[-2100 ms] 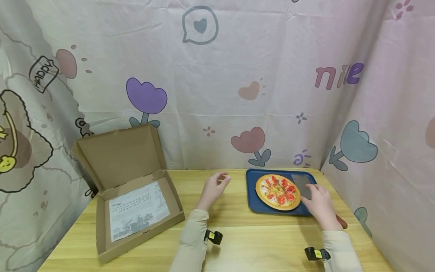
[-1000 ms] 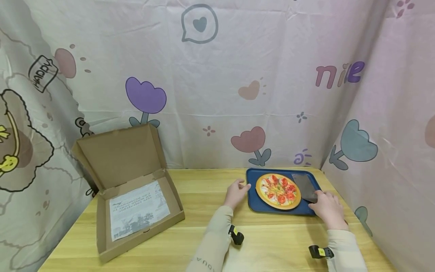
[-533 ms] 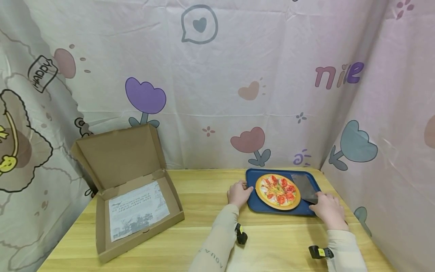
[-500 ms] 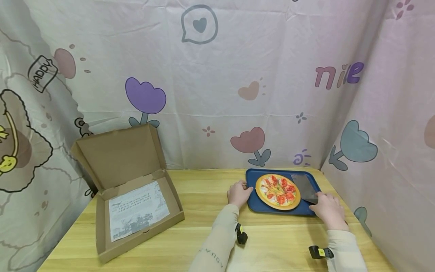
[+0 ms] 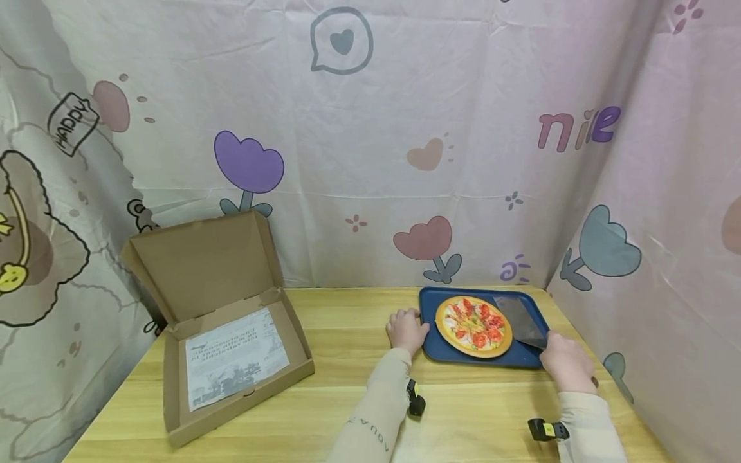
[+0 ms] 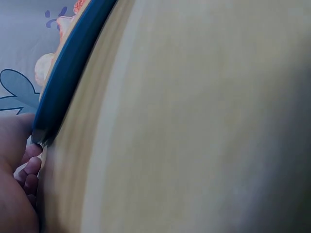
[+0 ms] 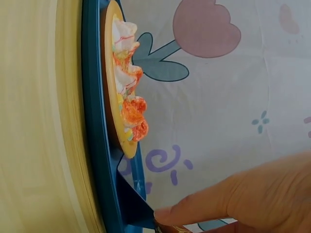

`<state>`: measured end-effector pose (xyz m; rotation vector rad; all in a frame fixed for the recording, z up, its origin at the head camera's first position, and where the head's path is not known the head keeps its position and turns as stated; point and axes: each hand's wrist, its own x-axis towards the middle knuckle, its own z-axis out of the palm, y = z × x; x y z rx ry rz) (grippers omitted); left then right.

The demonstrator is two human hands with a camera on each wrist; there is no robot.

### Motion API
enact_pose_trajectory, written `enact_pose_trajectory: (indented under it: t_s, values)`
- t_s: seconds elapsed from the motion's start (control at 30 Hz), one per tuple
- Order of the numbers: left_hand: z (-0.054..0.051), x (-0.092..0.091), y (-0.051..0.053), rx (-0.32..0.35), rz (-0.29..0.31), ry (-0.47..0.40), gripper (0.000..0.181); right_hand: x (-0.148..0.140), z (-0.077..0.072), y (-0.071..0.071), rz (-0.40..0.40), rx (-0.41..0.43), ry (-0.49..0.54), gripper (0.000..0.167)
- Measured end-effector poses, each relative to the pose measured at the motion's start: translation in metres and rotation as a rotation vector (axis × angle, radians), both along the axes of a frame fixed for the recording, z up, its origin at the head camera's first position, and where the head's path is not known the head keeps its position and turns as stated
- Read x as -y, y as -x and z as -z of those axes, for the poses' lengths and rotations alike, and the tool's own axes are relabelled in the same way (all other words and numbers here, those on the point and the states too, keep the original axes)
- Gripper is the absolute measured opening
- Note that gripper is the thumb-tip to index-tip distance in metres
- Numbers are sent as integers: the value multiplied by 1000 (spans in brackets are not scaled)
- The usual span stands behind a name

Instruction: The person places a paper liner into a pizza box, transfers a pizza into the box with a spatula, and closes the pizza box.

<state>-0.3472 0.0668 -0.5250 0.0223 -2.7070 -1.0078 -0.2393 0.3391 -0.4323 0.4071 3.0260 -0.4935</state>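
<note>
A round pizza [image 5: 473,326] with red and white toppings lies on a blue tray [image 5: 440,350] at the table's right. At the tray's left rim, my left hand [image 5: 407,330] pinches the edge; in the left wrist view its thumb is above and its curled fingers are below. My right hand [image 5: 567,361] grips the handle of a spatula [image 5: 520,321] at the tray's right side. The spatula's flat metal blade rests beside the pizza, while the hand covers most of its brown handle. In the right wrist view, the blade [image 7: 136,206] slants down toward the tray near the pizza's edge.
An open cardboard pizza box [image 5: 301,370] stands at the left, its lid [image 5: 208,270] raised and a printed paper sheet [image 5: 237,357] inside. Bare wooden tabletop [image 5: 353,308] lies between box and tray. A patterned curtain [image 5: 347,161] hangs behind and at both sides.
My left hand has moved right, from above the table to the tray's left rim, and taken hold of it. My right hand has slid down from the spatula's blade to its handle.
</note>
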Motion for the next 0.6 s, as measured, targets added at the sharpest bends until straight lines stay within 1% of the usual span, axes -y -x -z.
enact_pose_trajectory:
  t_s: [0.1,0.3,0.4,0.6]
  values:
    - [-1,0,-1,-3,0,-3,33,-2,1,0,21,14,5,34]
    - [-3,0,-5,4,-3,19,33,-6,2,0,41,20,8,22]
    - [-4,0,-6,6,-1,16,34,-9,1,-1,36,24,4,17]
    - [-6,0,-7,11,-3,13,34,-16,-2,1,-4,17,4,16]
